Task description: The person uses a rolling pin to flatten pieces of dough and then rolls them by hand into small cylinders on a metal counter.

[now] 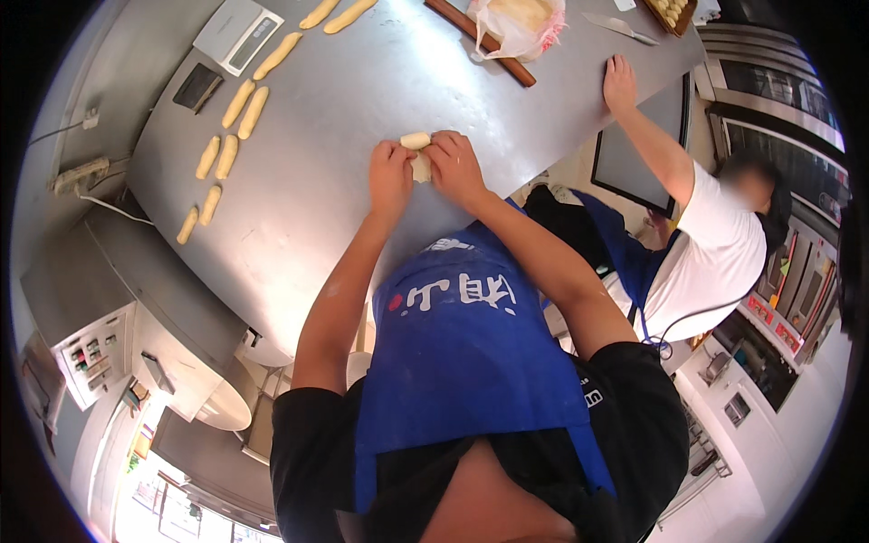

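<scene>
A small piece of pale dough [415,141] is partly rolled up, with a flat tail of it hanging toward me over the steel table [335,199]. My left hand [391,174] pinches the roll's left end, fingers closed. On the opposite end, the fingertips of my right hand [457,165] are closed in the same way. Farther left, several long dough rolls [253,112] lie in rough rows on the metal.
Behind the dough rolls stands a white scale [237,34]. A plastic bag of dough [518,23] sits by a brown rolling pin [484,43] at the far side. A knife [620,29] lies beyond. On the right, a co-worker's hand [619,86] rests on the table edge, above a dark tray [643,149].
</scene>
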Tool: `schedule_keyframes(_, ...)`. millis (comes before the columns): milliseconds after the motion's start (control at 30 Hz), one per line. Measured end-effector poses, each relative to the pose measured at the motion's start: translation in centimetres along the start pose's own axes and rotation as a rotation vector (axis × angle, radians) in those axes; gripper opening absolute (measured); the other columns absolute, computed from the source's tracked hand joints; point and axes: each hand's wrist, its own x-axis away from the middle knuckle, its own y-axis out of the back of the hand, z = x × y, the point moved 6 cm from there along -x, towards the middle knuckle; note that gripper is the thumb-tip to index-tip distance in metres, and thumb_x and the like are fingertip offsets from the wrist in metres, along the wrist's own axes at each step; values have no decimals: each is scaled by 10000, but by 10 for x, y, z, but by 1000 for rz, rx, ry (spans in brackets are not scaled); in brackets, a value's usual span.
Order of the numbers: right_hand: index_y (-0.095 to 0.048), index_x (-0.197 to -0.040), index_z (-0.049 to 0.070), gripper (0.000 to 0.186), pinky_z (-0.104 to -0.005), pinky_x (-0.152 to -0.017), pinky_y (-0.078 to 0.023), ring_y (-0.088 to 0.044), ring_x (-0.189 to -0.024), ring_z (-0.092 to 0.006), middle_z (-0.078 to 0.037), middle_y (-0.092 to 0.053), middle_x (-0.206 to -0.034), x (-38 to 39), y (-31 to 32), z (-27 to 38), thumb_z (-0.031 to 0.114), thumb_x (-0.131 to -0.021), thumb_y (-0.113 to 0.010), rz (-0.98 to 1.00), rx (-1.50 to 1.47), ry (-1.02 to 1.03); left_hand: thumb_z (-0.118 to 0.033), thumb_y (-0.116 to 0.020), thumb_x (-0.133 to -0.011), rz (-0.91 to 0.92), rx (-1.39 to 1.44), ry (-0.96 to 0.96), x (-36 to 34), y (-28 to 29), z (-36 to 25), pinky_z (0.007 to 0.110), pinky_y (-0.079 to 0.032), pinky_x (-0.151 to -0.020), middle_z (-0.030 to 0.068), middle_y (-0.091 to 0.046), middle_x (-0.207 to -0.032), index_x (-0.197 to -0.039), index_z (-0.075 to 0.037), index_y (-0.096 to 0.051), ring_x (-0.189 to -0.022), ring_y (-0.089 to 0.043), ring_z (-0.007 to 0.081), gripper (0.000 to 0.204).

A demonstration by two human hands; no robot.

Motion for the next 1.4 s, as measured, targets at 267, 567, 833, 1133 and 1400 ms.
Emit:
schedule_keyframes(267, -712, -977, 41, 120, -488, -880, -534, -638, -1007, -386, -134, -681, -971, -35, 16, -6, 10, -861, -700, -47, -116, -270, -52, -691, -989, -183, 105, 330, -35, 21, -9, 473, -534, -847, 177, -653, -1060, -1174, -50, -678, -965, -650, 369, 186)
schedule_keyframes(567, -682, -907, 52, 150, -462, -894, -539, -622, -1034, -365, -118, -659, -991, 44, 10, 12, 15, -770, -733, 241, -51, -14, -3, -731, -908, 137, -46, 31, 54, 5, -12, 449, -549, -819, 150, -654, -1010, -962, -25, -680, -968, -663, 353, 77)
schedule_keyframes(833, -675, -1311, 43, 432, -525, -1052, -497, -567, -1323, -418, -188, -614, -1417, -14, -1, 28, 199, -913, -743, 94, 62, -74, -1, -688, -939, -144, 117, 313, 27, 39, 3, 441, -564, -951, 184, -695, -1152, -1217, -14, -710, -1116, -675, 345, 278)
schedule_keyframes(1133, -572, -1527, 25, 622, -516, -1154, -457, -536, -1453, -389, -189, -600, -1525, 72, -9, 31, 237, -961, -724, 376, 83, 134, -20, -650, -994, 76, -6, 28, 79, 36, -29, 484, -524, -1042, 202, -765, -1150, -1173, 1, -760, -1172, -686, 400, 211)
schedule_keyframes(1400, -651, -1380, 80, 485, -462, -1023, -551, -678, -1217, -346, -162, -707, -1304, 28, -5, 13, 135, -906, -742, 584, -322, -517, -103, -638, -1090, -171, 224, 454, 66, 60, -22, 351, -573, -942, 138, -801, -1126, -1216, 14, -762, -1037, -749, 212, 212)
